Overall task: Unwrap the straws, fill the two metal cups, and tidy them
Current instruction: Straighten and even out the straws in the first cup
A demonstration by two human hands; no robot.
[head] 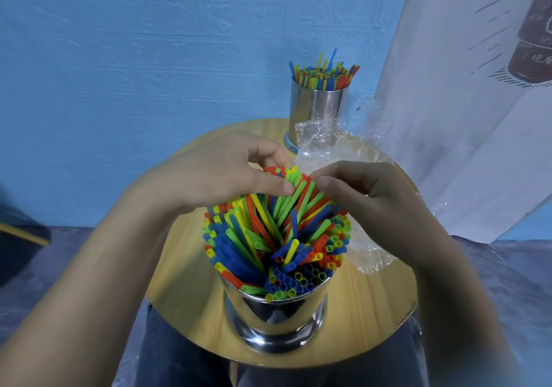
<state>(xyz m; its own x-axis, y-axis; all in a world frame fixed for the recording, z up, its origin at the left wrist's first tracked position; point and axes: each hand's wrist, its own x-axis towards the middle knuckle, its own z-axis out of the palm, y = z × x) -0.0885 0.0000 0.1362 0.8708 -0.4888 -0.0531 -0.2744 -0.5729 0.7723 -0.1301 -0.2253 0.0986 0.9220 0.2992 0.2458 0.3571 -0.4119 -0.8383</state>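
Head view: straws (pixel 277 231) crammed in the near cup (pixel 274 318), fanning out. Left hand (pixel 227 171) and right hand (pixel 373 204) both pinch a leaning bunch by its tips. They look light, springy, slick, so I'd gather them loosely near the top, no crushing.

Near cup (pixel 274 318) on table (pixel 185 297) front, straws (pixel 268 237) fanned in it. Far cup (pixel 318 108) at table back, right of centre, second bunch (pixel 322 75) in it. Wrap (pixel 337 150) on table between cups, rightward. Left hand (pixel 215 171), right hand (pixel 379 201) grip straws' far tips.
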